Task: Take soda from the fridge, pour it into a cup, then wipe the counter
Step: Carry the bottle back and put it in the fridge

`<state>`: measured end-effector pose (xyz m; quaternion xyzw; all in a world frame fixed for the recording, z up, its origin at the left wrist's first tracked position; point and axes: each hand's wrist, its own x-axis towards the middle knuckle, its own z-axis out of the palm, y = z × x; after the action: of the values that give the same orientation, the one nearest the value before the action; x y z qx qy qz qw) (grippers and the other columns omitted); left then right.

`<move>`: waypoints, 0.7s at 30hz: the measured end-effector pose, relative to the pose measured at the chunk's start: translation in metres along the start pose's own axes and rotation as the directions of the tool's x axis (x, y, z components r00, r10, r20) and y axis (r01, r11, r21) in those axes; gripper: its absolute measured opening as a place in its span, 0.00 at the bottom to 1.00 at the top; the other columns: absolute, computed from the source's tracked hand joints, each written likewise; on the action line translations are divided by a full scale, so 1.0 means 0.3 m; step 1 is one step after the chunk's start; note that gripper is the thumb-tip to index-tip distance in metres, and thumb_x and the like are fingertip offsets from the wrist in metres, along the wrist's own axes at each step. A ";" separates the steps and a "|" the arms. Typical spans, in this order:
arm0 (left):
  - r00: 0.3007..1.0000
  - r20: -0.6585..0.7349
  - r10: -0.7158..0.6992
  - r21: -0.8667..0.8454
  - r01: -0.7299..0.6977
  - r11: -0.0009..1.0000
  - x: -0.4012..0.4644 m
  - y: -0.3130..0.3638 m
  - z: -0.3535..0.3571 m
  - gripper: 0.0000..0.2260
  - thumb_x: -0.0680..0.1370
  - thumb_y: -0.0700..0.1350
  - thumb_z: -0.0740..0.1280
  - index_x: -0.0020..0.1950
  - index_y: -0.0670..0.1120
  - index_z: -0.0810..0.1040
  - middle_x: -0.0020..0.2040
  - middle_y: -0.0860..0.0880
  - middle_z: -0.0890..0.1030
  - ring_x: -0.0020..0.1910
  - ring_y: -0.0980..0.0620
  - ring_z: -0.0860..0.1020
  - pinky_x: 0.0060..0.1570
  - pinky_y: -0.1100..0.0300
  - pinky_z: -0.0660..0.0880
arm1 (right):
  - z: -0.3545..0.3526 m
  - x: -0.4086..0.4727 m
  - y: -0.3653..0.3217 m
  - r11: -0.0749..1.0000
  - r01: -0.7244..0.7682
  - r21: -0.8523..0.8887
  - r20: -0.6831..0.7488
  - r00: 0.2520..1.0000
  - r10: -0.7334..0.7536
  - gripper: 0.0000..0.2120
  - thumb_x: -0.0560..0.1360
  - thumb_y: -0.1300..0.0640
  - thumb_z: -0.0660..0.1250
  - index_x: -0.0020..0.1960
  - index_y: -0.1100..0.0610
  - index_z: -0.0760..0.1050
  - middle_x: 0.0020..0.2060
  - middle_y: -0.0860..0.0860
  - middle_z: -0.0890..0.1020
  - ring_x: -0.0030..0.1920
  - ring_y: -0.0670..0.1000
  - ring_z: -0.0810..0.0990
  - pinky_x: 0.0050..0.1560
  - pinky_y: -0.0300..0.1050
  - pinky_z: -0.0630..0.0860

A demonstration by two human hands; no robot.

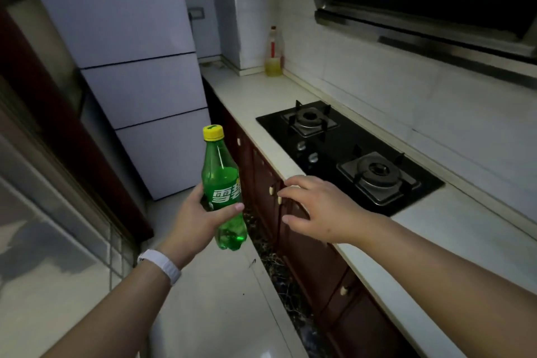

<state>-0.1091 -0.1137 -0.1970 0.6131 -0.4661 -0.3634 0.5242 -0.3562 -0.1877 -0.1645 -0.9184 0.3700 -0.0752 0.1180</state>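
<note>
A green soda bottle point(222, 183) with a yellow cap stands upright in the air in front of me, about half full. My left hand point(200, 221) grips it around the lower label, thumb across the front. My right hand point(316, 209) hovers to the right of the bottle with fingers spread and relaxed, holding nothing, over the counter's front edge. The white fridge point(130, 67) stands behind at the left with its doors closed. The pale counter point(261, 102) runs along the right. No cup or cloth is in view.
A black two-burner gas hob point(348, 151) is set into the counter. A bottle of yellow oil point(274, 55) stands in the far corner. Dark red cabinet doors point(305, 256) run below the counter. A range hood point(436, 9) hangs above.
</note>
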 end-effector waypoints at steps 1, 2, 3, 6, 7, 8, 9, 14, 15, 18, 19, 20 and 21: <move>1.000 -0.028 -0.001 0.001 0.001 1.000 0.008 -0.004 -0.024 0.24 0.66 0.42 0.80 0.59 0.50 0.78 0.50 0.53 0.85 0.48 0.56 0.83 0.45 0.63 0.79 | 0.007 0.034 -0.009 1.000 0.019 -0.001 -0.003 1.000 -0.019 0.25 0.77 0.39 0.60 0.72 0.44 0.65 0.72 0.44 0.65 0.72 0.46 0.60 0.71 0.46 0.58; 0.998 -0.056 -0.004 0.002 0.005 1.000 0.016 -0.009 -0.046 0.23 0.66 0.41 0.79 0.59 0.51 0.78 0.50 0.53 0.85 0.48 0.58 0.83 0.42 0.67 0.78 | 0.014 0.068 -0.016 0.999 0.038 0.000 -0.005 0.999 -0.038 0.25 0.77 0.39 0.60 0.72 0.44 0.65 0.72 0.44 0.65 0.72 0.46 0.60 0.70 0.45 0.57; 0.997 -0.080 -0.007 0.004 0.007 1.000 0.025 -0.015 -0.066 0.23 0.66 0.40 0.79 0.58 0.51 0.79 0.49 0.53 0.85 0.47 0.59 0.83 0.40 0.70 0.76 | 0.021 0.099 -0.023 0.999 0.053 0.003 -0.001 0.999 -0.053 0.25 0.77 0.40 0.61 0.72 0.45 0.66 0.72 0.45 0.65 0.72 0.46 0.60 0.70 0.44 0.57; 0.990 -0.138 -0.011 0.023 0.015 1.000 0.066 -0.030 -0.120 0.22 0.67 0.39 0.79 0.58 0.50 0.79 0.48 0.53 0.85 0.44 0.62 0.82 0.38 0.73 0.75 | 0.047 0.193 -0.032 0.995 0.101 0.021 0.020 0.995 -0.102 0.25 0.77 0.41 0.61 0.73 0.46 0.66 0.72 0.45 0.65 0.72 0.46 0.60 0.71 0.44 0.57; 0.987 -0.157 -0.015 0.028 0.020 0.999 0.086 -0.035 -0.137 0.22 0.66 0.39 0.79 0.58 0.49 0.78 0.48 0.53 0.85 0.44 0.62 0.82 0.38 0.73 0.75 | 0.054 0.228 -0.031 0.992 0.121 0.024 0.024 0.992 -0.122 0.25 0.77 0.41 0.61 0.73 0.46 0.66 0.72 0.45 0.65 0.72 0.47 0.60 0.72 0.45 0.58; 0.985 -0.174 -0.020 0.029 0.026 0.999 0.106 -0.039 -0.152 0.22 0.66 0.39 0.79 0.58 0.49 0.78 0.48 0.53 0.85 0.45 0.61 0.83 0.39 0.72 0.75 | 0.060 0.264 -0.028 0.990 0.141 0.027 0.025 0.990 -0.142 0.25 0.78 0.41 0.61 0.73 0.46 0.66 0.72 0.45 0.65 0.72 0.47 0.60 0.72 0.46 0.59; 0.981 -0.191 -0.027 0.026 0.032 0.999 0.129 -0.045 -0.166 0.23 0.66 0.39 0.79 0.58 0.49 0.78 0.48 0.52 0.85 0.45 0.60 0.83 0.40 0.70 0.76 | 0.067 0.303 -0.024 0.987 0.159 0.030 0.027 0.987 -0.160 0.25 0.78 0.41 0.61 0.73 0.46 0.66 0.72 0.45 0.65 0.72 0.46 0.60 0.72 0.46 0.59; 0.965 -0.259 -0.032 0.050 0.047 0.998 0.274 -0.064 -0.211 0.23 0.65 0.40 0.80 0.57 0.51 0.78 0.49 0.52 0.85 0.47 0.57 0.83 0.46 0.62 0.78 | 0.090 0.533 0.018 0.967 0.247 0.064 0.007 0.969 -0.248 0.26 0.77 0.41 0.62 0.73 0.48 0.66 0.72 0.47 0.65 0.73 0.47 0.59 0.72 0.49 0.60; 0.963 -0.266 -0.034 0.058 0.052 0.997 0.310 -0.061 -0.215 0.23 0.65 0.40 0.80 0.56 0.52 0.78 0.48 0.53 0.85 0.47 0.57 0.83 0.45 0.65 0.78 | 0.091 0.580 0.030 0.963 0.261 0.071 0.000 0.965 -0.262 0.26 0.77 0.41 0.62 0.73 0.48 0.66 0.72 0.47 0.66 0.73 0.48 0.59 0.72 0.50 0.60; 0.961 -0.272 -0.041 0.074 0.064 0.995 0.443 -0.044 -0.229 0.23 0.65 0.40 0.80 0.57 0.51 0.78 0.49 0.52 0.85 0.48 0.55 0.83 0.47 0.62 0.78 | 0.081 0.718 0.081 0.954 0.289 0.086 -0.011 0.957 -0.289 0.26 0.77 0.42 0.62 0.73 0.50 0.67 0.72 0.48 0.66 0.73 0.49 0.59 0.71 0.53 0.62; 0.960 -0.276 -0.039 0.079 0.063 0.995 0.493 -0.032 -0.231 0.23 0.65 0.41 0.80 0.57 0.50 0.78 0.49 0.51 0.85 0.48 0.54 0.83 0.48 0.60 0.78 | 0.073 0.762 0.102 0.952 0.294 0.087 -0.013 0.956 -0.294 0.26 0.77 0.42 0.62 0.72 0.50 0.67 0.72 0.49 0.66 0.73 0.50 0.60 0.71 0.53 0.62; 0.958 -0.285 -0.032 0.085 0.058 0.995 0.542 -0.021 -0.232 0.23 0.65 0.40 0.80 0.58 0.50 0.78 0.49 0.51 0.85 0.48 0.55 0.83 0.47 0.62 0.78 | 0.063 0.807 0.123 0.950 0.300 0.089 -0.016 0.954 -0.300 0.26 0.77 0.43 0.63 0.72 0.50 0.67 0.72 0.49 0.66 0.73 0.50 0.60 0.71 0.54 0.62; 0.955 -0.296 -0.023 0.091 0.052 0.994 0.590 -0.008 -0.232 0.23 0.65 0.40 0.79 0.58 0.49 0.78 0.49 0.51 0.85 0.48 0.56 0.83 0.46 0.65 0.78 | 0.053 0.853 0.146 0.947 0.307 0.091 -0.018 0.952 -0.307 0.26 0.76 0.43 0.63 0.72 0.50 0.67 0.72 0.50 0.66 0.73 0.51 0.60 0.71 0.54 0.62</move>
<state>0.0096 -0.2612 -0.1786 0.6939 -0.3886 -0.2547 0.5501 -0.1988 -0.3941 -0.1786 -0.9582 0.2191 -0.1112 0.1469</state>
